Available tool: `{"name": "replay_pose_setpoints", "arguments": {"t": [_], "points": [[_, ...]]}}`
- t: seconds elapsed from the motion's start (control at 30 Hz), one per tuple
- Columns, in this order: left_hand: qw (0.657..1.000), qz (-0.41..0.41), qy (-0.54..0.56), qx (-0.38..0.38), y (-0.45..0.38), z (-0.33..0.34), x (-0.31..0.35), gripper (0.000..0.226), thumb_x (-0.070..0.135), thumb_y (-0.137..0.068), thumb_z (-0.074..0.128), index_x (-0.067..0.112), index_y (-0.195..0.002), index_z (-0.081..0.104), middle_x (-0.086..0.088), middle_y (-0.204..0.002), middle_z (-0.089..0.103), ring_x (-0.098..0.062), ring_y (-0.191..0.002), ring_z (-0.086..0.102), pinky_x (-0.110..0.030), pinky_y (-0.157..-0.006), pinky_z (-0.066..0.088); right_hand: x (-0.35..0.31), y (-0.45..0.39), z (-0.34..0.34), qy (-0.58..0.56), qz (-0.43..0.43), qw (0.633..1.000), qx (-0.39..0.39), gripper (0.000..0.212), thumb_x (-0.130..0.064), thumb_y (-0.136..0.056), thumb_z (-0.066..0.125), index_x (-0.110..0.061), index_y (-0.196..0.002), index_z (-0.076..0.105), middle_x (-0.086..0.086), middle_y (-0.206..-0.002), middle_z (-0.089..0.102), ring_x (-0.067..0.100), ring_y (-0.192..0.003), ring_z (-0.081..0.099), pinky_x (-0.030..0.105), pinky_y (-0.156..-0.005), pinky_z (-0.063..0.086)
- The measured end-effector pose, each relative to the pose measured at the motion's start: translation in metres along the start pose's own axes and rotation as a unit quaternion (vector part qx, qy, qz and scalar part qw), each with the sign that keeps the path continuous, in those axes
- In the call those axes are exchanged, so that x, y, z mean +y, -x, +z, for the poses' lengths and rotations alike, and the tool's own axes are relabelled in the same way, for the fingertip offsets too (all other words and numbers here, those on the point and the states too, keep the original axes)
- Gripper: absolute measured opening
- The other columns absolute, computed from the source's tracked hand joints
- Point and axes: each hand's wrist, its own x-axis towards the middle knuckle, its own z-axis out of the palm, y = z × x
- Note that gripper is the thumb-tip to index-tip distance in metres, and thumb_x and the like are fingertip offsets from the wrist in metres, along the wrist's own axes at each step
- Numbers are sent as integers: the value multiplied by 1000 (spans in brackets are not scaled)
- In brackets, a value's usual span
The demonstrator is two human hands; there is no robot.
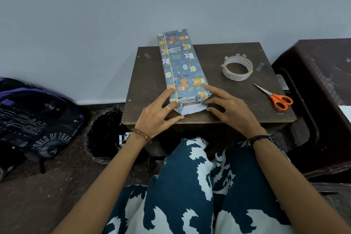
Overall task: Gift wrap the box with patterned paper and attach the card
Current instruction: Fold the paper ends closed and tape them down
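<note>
A long box [182, 62] wrapped in blue animal-patterned paper lies lengthwise on the small brown table [224, 104], its far end past the table's back edge. At its near end a white paper flap [190, 110] sticks out toward me. My left hand [158, 113] presses on the near left corner, fingers spread over the paper. My right hand [227, 109] presses on the near right corner, index finger on top of the box, the other fingers at the fold. No card is in view.
A roll of clear tape [237, 68] with cut strips on its rim sits right of the box. Orange-handled scissors [275, 97] lie near the table's right edge. A dark cabinet [322, 85] stands at right, a bin [106, 131] and backpack [34, 118] at left.
</note>
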Motion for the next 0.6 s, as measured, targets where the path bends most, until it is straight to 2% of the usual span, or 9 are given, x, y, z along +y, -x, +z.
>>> {"name": "replay_pose_setpoints", "arguments": {"t": [0.07, 0.13, 0.27, 0.37, 0.5, 0.6], "points": [[1000, 0, -11, 7, -1, 2, 3, 29, 46, -86, 55, 19, -95, 54, -10, -134, 51, -20, -122, 52, -31, -59, 59, -2, -1, 3, 21, -16, 999, 31, 10, -16, -88, 62, -14, -95, 69, -9, -139, 48, 8, -111, 57, 22, -74, 50], [1000, -2, -20, 10, -2, 2, 6, 33, 47, -86, 55, 15, -91, 58, -12, -132, 52, -21, -121, 53, -29, -65, 58, -4, -3, 7, 38, -17, 998, 56, 19, -23, -91, 52, -13, -91, 68, -6, -134, 54, 6, -107, 57, 20, -71, 48], [998, -12, -47, 34, -4, 1, 14, 26, 35, -89, 56, 11, -82, 62, -11, -127, 56, -20, -117, 57, -20, -70, 52, -6, -5, 11, 58, -17, 995, 78, 24, -23, -93, 45, -10, -91, 66, -3, -129, 56, 6, -100, 57, 15, -76, 43], [994, -34, -74, 75, -7, 3, 22, 19, 23, -87, 56, 10, -76, 63, -12, -119, 62, -20, -112, 61, -29, -82, 38, -5, -5, 13, 63, -18, 994, 92, 20, -20, -93, 49, -9, -90, 66, -2, -128, 58, 7, -98, 59, 15, -78, 41], [993, -68, -28, 96, -11, 10, 26, 14, 17, -86, 57, 6, -76, 61, -13, -116, 63, -21, -111, 62, -22, -66, 52, -9, -5, 18, 44, 8, 992, 119, 7, -10, -87, 60, -8, -84, 66, -2, -126, 59, 7, -91, 60, 13, -71, 42], [992, -79, -13, 100, -12, 12, 26, 14, 16, -86, 56, 6, -77, 59, -13, -115, 64, -22, -111, 62, -25, -64, 54, -12, -7, 22, 38, 17, 989, 140, 10, -13, -86, 59, -7, -80, 64, 0, -126, 59, 8, -88, 62, 21, -66, 50]]}}
